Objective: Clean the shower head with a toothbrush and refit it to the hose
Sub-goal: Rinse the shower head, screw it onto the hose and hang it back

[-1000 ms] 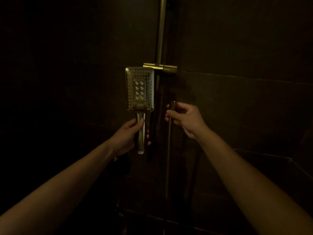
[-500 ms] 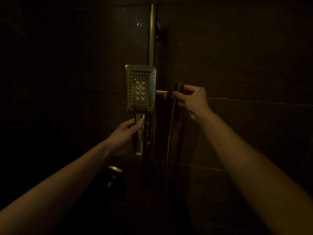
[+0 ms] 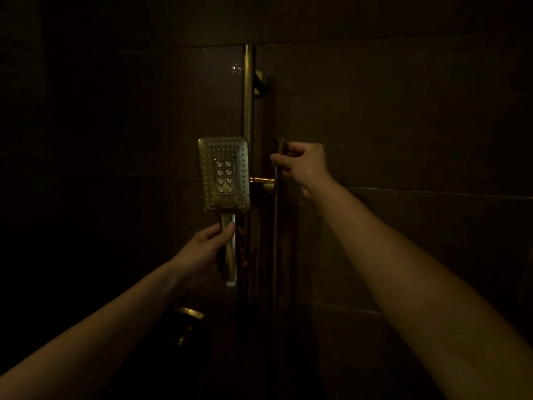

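Note:
In dim light a rectangular metal shower head (image 3: 223, 174) stands upright, its nozzle face toward me. My left hand (image 3: 206, 249) grips its handle, whose lower end is bare and apart from the hose. The thin metal hose (image 3: 276, 226) hangs straight down to the right of the head. My right hand (image 3: 302, 166) pinches the hose's top end fitting, level with the top of the head. No toothbrush is in view.
A vertical slide rail (image 3: 247, 111) runs up the dark tiled wall behind the head, with a holder bracket (image 3: 264, 181) sticking out between head and hose. A round valve knob (image 3: 187, 316) sits low on the wall.
My right hand has lifted the hose end from below the head's bottom edge up to its top. The view has tilted upward; the left hand keeps its grip on the handle.

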